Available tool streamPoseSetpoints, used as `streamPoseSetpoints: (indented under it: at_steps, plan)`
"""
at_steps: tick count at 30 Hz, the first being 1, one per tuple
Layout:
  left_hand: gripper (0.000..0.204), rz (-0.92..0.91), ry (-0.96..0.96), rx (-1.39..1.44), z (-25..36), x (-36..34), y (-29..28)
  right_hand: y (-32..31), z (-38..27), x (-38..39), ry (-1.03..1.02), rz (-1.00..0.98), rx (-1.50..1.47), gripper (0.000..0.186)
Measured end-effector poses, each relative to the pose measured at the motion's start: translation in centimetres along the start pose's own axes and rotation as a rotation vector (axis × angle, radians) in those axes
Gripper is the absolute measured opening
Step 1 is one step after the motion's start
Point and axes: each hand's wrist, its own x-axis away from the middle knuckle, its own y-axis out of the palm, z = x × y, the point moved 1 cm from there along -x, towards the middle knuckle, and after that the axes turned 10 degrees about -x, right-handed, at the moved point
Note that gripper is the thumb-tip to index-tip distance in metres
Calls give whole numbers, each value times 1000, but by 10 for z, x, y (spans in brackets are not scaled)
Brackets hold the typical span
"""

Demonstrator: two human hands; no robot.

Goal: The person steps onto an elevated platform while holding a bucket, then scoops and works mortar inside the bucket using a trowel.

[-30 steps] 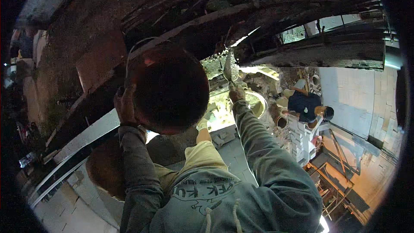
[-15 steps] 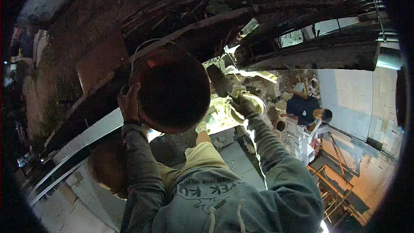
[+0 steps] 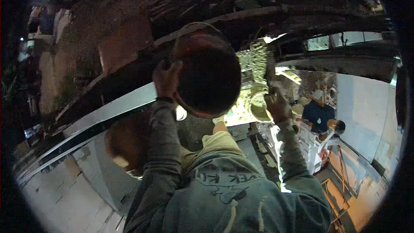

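Note:
A dark reddish bucket is tilted up in front of me, its wire handle arched beyond the rim. My left hand is closed on the bucket's left edge, the thumb toward its dark mouth. The inside of the bucket is too dark to read. To its right, my right hand is closed on a trowel, whose dark blade points away from me and looks smeared by motion. A pale round container lies just left of my right hand, in bright light.
Beyond the bucket runs a long dark beam. A person in a dark shirt bends over at the right, beside a pale block wall. Orange metal frames stand at the lower right. A rounded brown shape is at my left.
The whole view has shifted, so the bucket and both hands appear farther right. The trowel blade has swung from slanting left to pointing nearly straight away from me.

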Motion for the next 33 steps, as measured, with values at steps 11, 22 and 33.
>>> streamPoseSetpoints:
  at_steps: [11,22,33]
  plan:
    - [43,-189,443,-234,60,29,42,55,-60,-78,-432,-61,671,22]
    - [53,-435,419,19,81,17,70,79,-12,-116,-3,-254,774,28]
    - [26,-382,516,-34,84,56,88,95,65,-84,-54,-539,452,24]
